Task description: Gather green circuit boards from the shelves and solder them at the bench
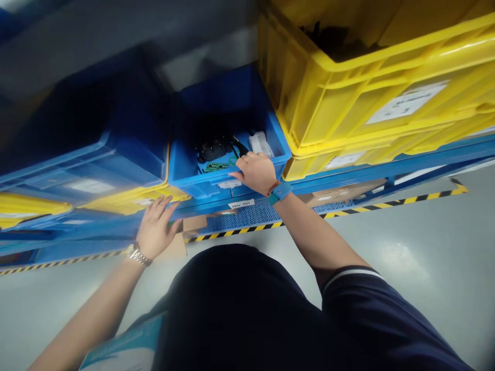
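A small blue bin (228, 181) stands on the shelf in front of me. My right hand (257, 174) is closed over its front rim, the thumb near the outer side and the fingertips partly hidden inside. Within the bin lie black parts with cables (214, 148), a green circuit board (216, 166) and a white translucent piece (260, 144) just beyond my right hand. My left hand (158, 226), fingers spread and holding nothing, is at the shelf's front by a low yellow crate (127, 202).
Large yellow crates (348, 103) are stacked right of the bin; a larger blue crate (116, 165) stands on the left. Cardboard boxes (344, 193) and a blue slatted pallet (240, 216) sit below the shelf beam. Black-and-yellow tape (371, 206) edges the grey floor (425, 247).
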A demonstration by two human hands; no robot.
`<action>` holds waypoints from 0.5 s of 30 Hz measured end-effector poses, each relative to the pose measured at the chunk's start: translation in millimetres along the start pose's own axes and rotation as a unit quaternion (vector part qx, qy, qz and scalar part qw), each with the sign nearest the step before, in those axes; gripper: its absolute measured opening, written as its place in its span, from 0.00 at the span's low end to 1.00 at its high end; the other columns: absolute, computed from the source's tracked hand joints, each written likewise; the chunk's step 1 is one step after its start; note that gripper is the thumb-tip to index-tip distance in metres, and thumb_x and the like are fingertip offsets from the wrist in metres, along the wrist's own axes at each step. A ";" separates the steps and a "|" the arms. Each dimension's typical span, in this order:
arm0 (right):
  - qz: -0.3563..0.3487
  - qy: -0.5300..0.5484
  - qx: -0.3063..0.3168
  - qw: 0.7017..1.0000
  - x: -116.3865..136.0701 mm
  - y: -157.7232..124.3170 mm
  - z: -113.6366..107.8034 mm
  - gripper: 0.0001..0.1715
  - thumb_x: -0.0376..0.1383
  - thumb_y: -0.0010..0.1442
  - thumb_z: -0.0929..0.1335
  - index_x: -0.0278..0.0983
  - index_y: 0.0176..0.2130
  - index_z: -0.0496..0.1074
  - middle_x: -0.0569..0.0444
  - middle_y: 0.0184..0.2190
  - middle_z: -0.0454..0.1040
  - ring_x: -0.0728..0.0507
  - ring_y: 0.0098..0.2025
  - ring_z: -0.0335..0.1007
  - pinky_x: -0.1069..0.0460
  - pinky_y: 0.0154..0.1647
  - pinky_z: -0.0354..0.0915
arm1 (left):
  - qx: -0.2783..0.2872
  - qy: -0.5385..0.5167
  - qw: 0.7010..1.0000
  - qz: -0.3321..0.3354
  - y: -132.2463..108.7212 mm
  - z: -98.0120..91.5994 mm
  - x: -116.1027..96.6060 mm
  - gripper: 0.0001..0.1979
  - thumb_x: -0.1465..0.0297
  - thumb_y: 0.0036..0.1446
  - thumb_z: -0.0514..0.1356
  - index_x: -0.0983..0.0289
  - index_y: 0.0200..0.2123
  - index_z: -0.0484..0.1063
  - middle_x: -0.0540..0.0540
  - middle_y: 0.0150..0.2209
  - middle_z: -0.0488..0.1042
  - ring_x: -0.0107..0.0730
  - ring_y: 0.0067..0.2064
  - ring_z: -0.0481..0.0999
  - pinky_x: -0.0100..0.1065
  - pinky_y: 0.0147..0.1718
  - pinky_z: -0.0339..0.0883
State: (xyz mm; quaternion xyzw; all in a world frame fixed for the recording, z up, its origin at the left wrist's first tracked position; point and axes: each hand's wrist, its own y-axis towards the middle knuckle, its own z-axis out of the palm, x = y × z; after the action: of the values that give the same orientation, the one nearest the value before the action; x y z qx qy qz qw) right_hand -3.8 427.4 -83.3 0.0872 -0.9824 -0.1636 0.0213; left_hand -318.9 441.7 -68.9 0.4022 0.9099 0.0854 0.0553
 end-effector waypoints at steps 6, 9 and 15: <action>0.007 0.013 -0.016 1.000 24.0 -29.2 -20.4 0.24 0.48 0.62 0.56 0.33 0.32 0.68 0.48 0.29 0.69 0.41 0.36 0.59 0.48 0.34 0.49 | 0.051 -0.061 0.997 0.009 64.5 -19.1 -3.0 0.17 0.66 0.59 0.47 0.67 0.46 0.67 0.60 0.48 0.70 0.38 0.52 0.66 0.39 0.53 0.58; 0.009 0.026 -0.019 0.999 34.9 -44.2 -27.6 0.20 0.46 0.61 0.59 0.35 0.31 0.68 0.49 0.28 0.69 0.42 0.35 0.58 0.48 0.34 0.49 | 0.184 -0.046 0.982 0.024 107.0 -6.4 -7.3 0.18 0.66 0.60 0.45 0.66 0.48 0.67 0.58 0.49 0.70 0.37 0.50 0.68 0.37 0.51 0.61; 0.024 0.056 -0.009 0.998 46.5 -63.2 -36.4 0.12 0.41 0.58 0.63 0.36 0.31 0.67 0.50 0.27 0.68 0.43 0.33 0.57 0.48 0.34 0.50 | 0.353 -0.049 0.927 0.118 170.3 70.7 -12.0 0.33 0.67 0.43 0.63 0.65 0.54 0.60 0.61 0.55 0.63 0.43 0.54 0.65 0.36 0.50 0.60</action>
State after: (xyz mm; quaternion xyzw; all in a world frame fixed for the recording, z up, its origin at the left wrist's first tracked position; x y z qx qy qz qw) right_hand -36.6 348.7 -68.8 0.0729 -0.9799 -0.1670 0.0813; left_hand -176.0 553.4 -103.8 0.5042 0.8232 -0.2550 -0.0564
